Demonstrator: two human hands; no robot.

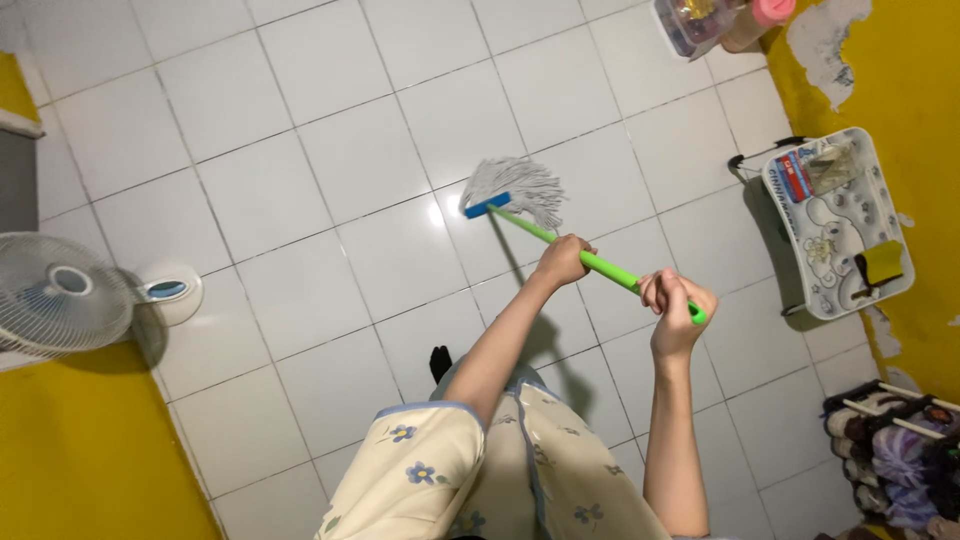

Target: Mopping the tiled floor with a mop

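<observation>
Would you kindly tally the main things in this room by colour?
Green: 1, the mop handle
White: 2, the fan and the tray
Pink: 1, the lid
Total: 4

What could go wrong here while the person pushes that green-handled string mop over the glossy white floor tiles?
The white floor tiles shine with glare near the grey string mop head, so they may be slippery underfoot. The left hand and right hand both grip the green mop handle; a wide sweep might knock the white standing fan or the patterned white tray by the yellow wall.
</observation>
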